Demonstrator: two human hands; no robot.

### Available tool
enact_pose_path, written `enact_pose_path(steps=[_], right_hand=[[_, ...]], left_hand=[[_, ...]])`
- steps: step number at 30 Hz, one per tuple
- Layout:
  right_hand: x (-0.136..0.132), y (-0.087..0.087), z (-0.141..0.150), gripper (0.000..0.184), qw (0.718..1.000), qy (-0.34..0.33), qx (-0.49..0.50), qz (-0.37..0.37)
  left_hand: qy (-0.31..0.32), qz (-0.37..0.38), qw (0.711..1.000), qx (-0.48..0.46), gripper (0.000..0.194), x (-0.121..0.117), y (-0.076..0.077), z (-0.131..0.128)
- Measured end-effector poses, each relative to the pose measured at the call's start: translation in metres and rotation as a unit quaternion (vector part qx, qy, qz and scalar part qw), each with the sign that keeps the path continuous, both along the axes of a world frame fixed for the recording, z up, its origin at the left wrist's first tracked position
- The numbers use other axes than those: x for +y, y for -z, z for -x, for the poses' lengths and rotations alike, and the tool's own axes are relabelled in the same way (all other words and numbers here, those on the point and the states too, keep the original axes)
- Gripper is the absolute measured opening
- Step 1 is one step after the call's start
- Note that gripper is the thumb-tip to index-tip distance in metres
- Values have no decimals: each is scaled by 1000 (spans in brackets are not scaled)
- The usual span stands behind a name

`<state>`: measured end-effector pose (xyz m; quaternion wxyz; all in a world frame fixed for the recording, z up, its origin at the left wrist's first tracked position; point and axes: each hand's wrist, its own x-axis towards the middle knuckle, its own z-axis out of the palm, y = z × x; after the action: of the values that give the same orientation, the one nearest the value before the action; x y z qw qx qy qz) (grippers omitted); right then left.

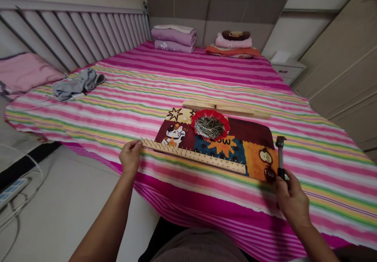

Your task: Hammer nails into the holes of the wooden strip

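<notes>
Here, the right hand (293,201) is at the near right corner of the patterned mat (250,130), its fingers closed around the handle of the hammer (280,158). Left of the mat, the left hand (130,158) has its fingertips together at one end of the nailed strip (206,159); what they pinch, one cannot tell. This strip lies along the mat's near edge. On the mat stands a red bowl (226,125) with nails (209,127). Far behind it are folded blankets (174,39).
</notes>
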<state>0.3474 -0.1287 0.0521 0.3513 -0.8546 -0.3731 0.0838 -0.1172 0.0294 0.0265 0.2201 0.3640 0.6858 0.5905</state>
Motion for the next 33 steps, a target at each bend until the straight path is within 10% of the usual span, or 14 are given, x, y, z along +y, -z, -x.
enact_pose_path(steps=[5, 11, 23, 33], right_hand=[[-5, -28, 60, 53, 977, -114, 98, -150], [-7, -38, 94, 44, 955, -221, 108, -165], [-22, -7, 83, 50, 963, -134, 181, -150], [-26, -37, 113, 43, 921, -204, 284, -170]], left_hand=[[12, -8, 999, -51, 25, 4, 2, -2], [-9, 17, 1000, -3, 21, -1, -5, -12], [46, 42, 998, 22, 23, -29, -7, -75], [124, 9, 984, 130, 20, -36, 0, -129]])
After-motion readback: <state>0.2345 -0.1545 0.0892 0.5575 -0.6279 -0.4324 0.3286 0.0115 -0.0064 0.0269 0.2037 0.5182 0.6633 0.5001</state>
